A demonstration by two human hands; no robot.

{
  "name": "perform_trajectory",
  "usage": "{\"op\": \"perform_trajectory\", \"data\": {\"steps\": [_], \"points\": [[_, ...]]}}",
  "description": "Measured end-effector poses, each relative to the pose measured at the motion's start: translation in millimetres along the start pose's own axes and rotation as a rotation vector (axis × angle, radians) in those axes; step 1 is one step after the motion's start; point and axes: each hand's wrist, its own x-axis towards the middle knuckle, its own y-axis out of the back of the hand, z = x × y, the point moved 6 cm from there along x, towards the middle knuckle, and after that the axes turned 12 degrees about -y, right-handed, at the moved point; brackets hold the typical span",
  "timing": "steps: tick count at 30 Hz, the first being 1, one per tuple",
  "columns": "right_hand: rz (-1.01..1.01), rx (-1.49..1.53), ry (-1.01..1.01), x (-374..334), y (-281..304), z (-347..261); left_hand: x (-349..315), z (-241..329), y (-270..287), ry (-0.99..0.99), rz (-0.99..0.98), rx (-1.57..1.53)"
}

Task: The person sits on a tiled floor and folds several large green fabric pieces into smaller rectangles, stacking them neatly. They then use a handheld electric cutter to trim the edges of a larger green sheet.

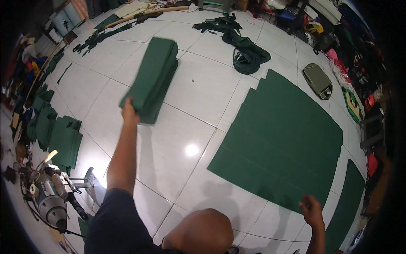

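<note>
Out ahead to the left, my left hand (130,111) grips the near end of a long stack of dark green fabric pieces (154,72). The fingers are closed on its edge, with the thumb on top. More green layers show below the upper part of the stack. My right hand (312,210) hovers at the near right edge of a wide spread of overlapping flat green panels (279,139). Its fingers are loosely bent and apart, and nothing shows in them.
Green scraps and strips (241,46) lie heaped at the far middle. An olive pouch (317,80) rests beyond the panels. Several green stacks (65,142) and a cutting machine with a motor (53,207) sit at left. A long green piece (347,203) lies at right. My knee (203,233) is close.
</note>
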Motion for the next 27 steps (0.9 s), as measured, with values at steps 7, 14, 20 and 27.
{"op": "perform_trajectory", "data": {"steps": [7,14,20,27], "points": [[0.02,-0.092,-0.077,-23,-11,32,-20,-73,20,0.114,0.039,0.286],[0.085,0.01,-0.176,-6,-54,102,-32,-4,20,-0.196,0.016,1.243],[0.087,0.291,-0.316,-17,-138,172,-268,-109,5,0.236,-1.152,1.168],[0.274,0.602,-0.4,-25,-174,147,-331,-142,-11,0.048,-1.183,1.201]]}}
